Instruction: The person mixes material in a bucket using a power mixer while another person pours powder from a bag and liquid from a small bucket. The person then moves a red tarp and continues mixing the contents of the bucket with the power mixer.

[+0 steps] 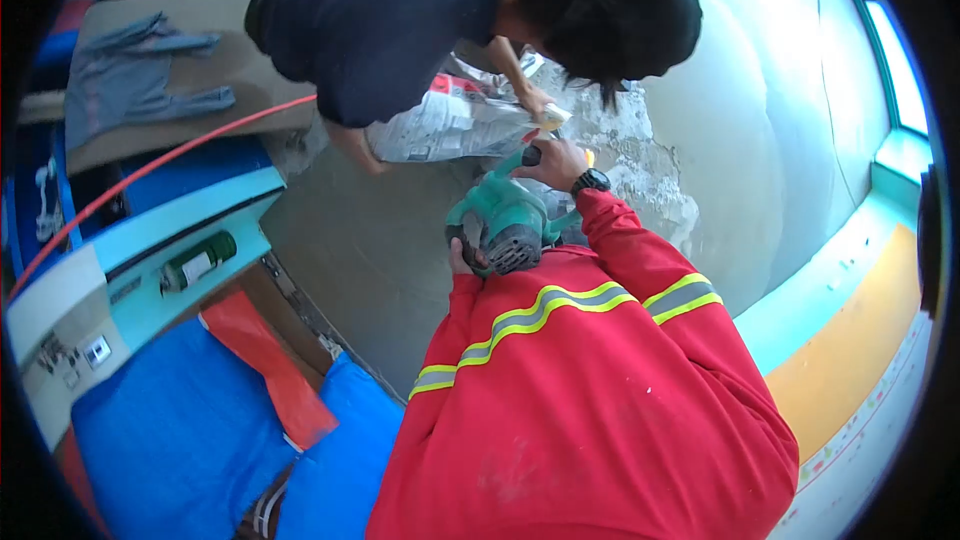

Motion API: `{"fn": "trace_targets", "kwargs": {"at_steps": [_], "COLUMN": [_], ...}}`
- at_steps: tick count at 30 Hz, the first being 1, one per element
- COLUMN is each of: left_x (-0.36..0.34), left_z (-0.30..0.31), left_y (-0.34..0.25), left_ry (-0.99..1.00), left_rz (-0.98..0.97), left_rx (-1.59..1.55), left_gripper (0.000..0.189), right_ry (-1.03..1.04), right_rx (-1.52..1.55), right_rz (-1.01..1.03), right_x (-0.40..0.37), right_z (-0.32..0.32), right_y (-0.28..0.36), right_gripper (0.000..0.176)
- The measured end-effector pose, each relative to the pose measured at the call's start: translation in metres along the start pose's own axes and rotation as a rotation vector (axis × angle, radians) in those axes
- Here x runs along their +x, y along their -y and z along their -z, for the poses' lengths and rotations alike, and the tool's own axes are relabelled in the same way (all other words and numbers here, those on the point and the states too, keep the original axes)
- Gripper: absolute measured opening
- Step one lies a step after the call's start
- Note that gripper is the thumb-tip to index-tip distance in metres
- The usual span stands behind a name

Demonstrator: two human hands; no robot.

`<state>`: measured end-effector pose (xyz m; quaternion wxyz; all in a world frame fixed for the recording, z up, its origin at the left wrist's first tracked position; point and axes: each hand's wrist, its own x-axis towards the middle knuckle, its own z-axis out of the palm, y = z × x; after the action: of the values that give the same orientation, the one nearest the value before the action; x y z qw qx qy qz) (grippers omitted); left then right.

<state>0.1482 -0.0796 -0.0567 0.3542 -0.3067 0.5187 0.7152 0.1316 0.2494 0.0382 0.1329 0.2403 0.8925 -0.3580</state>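
Note:
A green power mixer [503,208] with dark vents and side handles is held upright in front of my chest. My right hand [556,164] is closed round its far handle. At the near left side, my left hand [459,257] grips the other handle and is partly hidden by the mixer and my red sleeve. The mixer's lower end is out of sight beneath its body. Just beyond it, another person in dark clothing bends over a white and red sack [450,125]. One hand of that person [537,103] is close to my right hand.
The floor [345,230] is grey, with a rough whitish patch [640,170] to the right. A red hose [180,151] crosses on the left, above a ledge with a green bottle [200,260]. Blue sheeting [180,410] lies at lower left. A grey garment [135,80] rests on a brown board.

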Motion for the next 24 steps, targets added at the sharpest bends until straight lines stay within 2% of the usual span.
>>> {"fn": "trace_targets", "kwargs": {"at_steps": [3, 6, 7, 10, 13, 14, 16, 17, 20, 24], "left_x": [0.013, 0.006, 0.006, 0.005, 0.016, 0.019, 0.024, 0.024, 0.023, 0.043], "left_z": [-0.004, -0.026, -0.029, -0.020, -0.004, 0.000, 0.003, 0.002, 0.009, 0.038], "left_y": [0.008, -0.008, -0.011, -0.015, -0.019, -0.020, -0.021, -0.014, -0.015, -0.004], "left_ry": [0.017, 0.094, 0.110, 0.132, 0.157, 0.159, 0.166, 0.167, 0.160, 0.245], "left_rz": [-0.074, -0.270, -0.278, -0.157, -0.008, 0.032, 0.082, 0.106, 0.175, 0.150], "left_rx": [-0.061, -0.032, -0.014, 0.016, 0.015, 0.010, 0.014, 0.019, 0.001, -0.046], "left_gripper": [0.060, 0.065, 0.065, 0.067, 0.070, 0.071, 0.073, 0.074, 0.077, 0.081], "right_ry": [-0.019, -0.018, -0.026, 0.054, -0.060, -0.013, 0.019, 0.008, -0.006, 0.014], "right_rx": [-0.015, -0.001, 0.020, 0.060, 0.052, 0.099, 0.093, 0.108, 0.119, 0.109], "right_rz": [0.011, -0.011, -0.009, -0.043, 0.008, -0.018, -0.032, -0.039, -0.067, -0.115], "right_x": [0.005, 0.005, 0.005, 0.003, 0.012, 0.013, 0.013, 0.002, -0.006, -0.012], "right_z": [-0.006, -0.009, -0.006, 0.005, -0.003, -0.002, 0.006, 0.008, 0.008, 0.019], "right_y": [-0.010, -0.010, -0.008, 0.002, 0.018, 0.022, 0.033, 0.011, 0.009, 0.003], "right_gripper": [0.067, 0.063, 0.062, 0.061, 0.056, 0.055, 0.055, 0.055, 0.057, 0.061]}}
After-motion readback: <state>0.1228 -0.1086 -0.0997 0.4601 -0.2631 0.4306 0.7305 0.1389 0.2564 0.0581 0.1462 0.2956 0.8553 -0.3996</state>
